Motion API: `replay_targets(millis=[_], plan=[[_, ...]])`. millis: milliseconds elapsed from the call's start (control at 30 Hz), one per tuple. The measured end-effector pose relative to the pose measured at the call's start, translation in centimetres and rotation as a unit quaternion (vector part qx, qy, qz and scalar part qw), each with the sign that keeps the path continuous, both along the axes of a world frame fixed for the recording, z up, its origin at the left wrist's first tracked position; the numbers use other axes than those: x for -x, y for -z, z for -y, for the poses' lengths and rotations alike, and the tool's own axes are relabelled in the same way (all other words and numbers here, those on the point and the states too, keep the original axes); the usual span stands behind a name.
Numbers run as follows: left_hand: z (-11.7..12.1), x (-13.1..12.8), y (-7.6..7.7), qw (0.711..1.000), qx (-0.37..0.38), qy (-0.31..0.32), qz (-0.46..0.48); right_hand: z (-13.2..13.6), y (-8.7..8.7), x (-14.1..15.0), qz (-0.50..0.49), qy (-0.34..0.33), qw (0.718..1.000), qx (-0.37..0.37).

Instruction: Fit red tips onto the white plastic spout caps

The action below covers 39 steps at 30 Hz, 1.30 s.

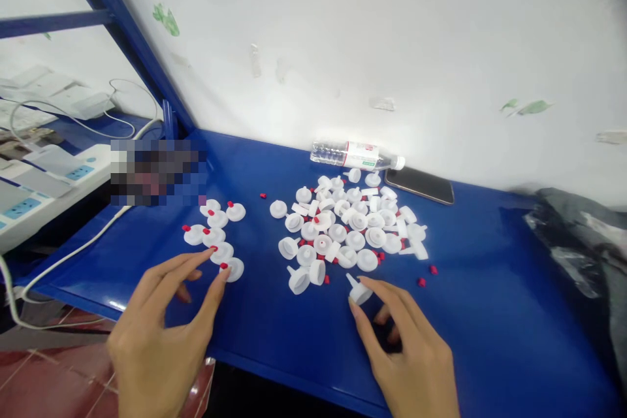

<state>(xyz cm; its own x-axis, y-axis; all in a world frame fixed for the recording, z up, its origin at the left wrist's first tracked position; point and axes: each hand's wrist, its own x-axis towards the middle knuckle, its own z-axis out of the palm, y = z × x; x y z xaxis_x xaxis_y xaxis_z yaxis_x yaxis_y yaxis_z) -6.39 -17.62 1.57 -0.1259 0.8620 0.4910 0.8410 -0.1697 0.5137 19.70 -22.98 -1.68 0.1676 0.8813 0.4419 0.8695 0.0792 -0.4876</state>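
My right hand (pixel 404 333) pinches a white nozzle cap (pixel 360 292) between thumb and forefinger, its thin spout pointing up and to the left. On the left, my left hand (pixel 169 313) has its thumb and forefinger apart, the tips beside a nozzle cap with a small red tip (pixel 234 270) and another red-tipped cap (pixel 223 253). Several more red-tipped caps (pixel 194 234) lie just beyond those fingers. Between and beyond the hands spreads a pile of white nozzle caps (pixel 337 233), lying at various angles, with small red tips among them.
Loose red tips (pixel 422 282) lie right of the pile. Behind it are a water bottle (pixel 362 155) on its side and a dark phone (pixel 420 184). A power strip (pixel 49 186) with white cables stands left of the blue table (pixel 284 326). Dark plastic (pixel 578 235) lies at right.
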Motion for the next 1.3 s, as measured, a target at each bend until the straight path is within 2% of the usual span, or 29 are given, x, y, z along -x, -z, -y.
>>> replay_targets(millis=[67, 100, 167, 233, 333, 400, 467, 533, 667, 767, 833, 933, 967, 1033, 1100, 1200, 1300], plan=[[-0.9, -0.1, -1.7, 0.999, -0.016, -0.037, -0.026, -0.1, 0.0, 0.0, -0.005, -0.004, 1.0, 0.002], [-1.7, -0.1, -2.5, 0.998, -0.021, -0.023, -0.049, -0.1, 0.0, -0.1, -0.009, -0.005, 1.0, 0.001], [-4.6, -0.1, -3.9, 0.991, -0.042, 0.056, -0.11, -0.1, -0.1, -0.1, -0.021, -0.008, 1.0, 0.002], [-8.4, 0.0, -4.6, 0.98, -0.002, 0.128, -0.156, -0.2, -0.2, -0.1, -0.031, -0.011, 0.999, 0.007], [-14.3, -0.4, -4.4, 0.943, 0.094, 0.212, -0.238, -0.3, -0.4, -0.1, -0.035, -0.019, 0.999, -0.008], [-17.0, -1.0, -3.8, 0.918, 0.149, 0.24, -0.277, -0.4, -0.4, -0.1, -0.031, -0.024, 0.999, -0.022], [-18.4, -1.5, -3.3, 0.9, 0.19, 0.251, -0.302, -0.4, -0.4, -0.1, -0.029, -0.028, 0.999, -0.029], [-18.8, -1.9, -2.9, 0.891, 0.212, 0.25, -0.314, -0.4, -0.4, -0.1, -0.037, -0.031, 0.998, -0.028], [-18.1, -1.7, -3.1, 0.899, 0.206, 0.248, -0.296, -0.3, -0.6, -0.2, -0.091, -0.039, 0.995, -0.016], [-16.3, -1.1, -4.1, 0.926, 0.167, 0.235, -0.243, -0.2, -1.0, -0.3, -0.144, -0.047, 0.988, -0.013], [-14.0, -0.8, -5.0, 0.949, 0.131, 0.214, -0.19, -0.1, -1.2, -0.3, -0.171, -0.064, 0.983, -0.013], [-9.2, -1.2, -5.6, 0.975, 0.076, 0.183, -0.098, 0.0, -1.4, -0.4, -0.195, -0.101, 0.975, -0.023], [-7.6, -1.5, -5.4, 0.98, 0.072, 0.187, -0.013, 0.1, -1.4, -0.5, -0.199, -0.111, 0.973, -0.027], [-4.6, -2.7, -4.6, 0.968, 0.077, 0.22, 0.095, 0.2, -1.3, -0.6, -0.202, -0.125, 0.971, -0.03], [-2.4, -3.9, -3.4, 0.956, 0.09, 0.24, 0.139, 0.4, -1.3, -0.7, -0.202, -0.14, 0.969, -0.032], [-0.7, -5.6, -1.7, 0.939, 0.116, 0.255, 0.198, 0.7, -1.2, -0.8, -0.194, -0.148, 0.969, -0.031], [0.0, -6.5, -1.0, 0.919, 0.146, 0.258, 0.26, 0.9, -1.2, -0.9, -0.182, -0.162, 0.969, -0.023]])
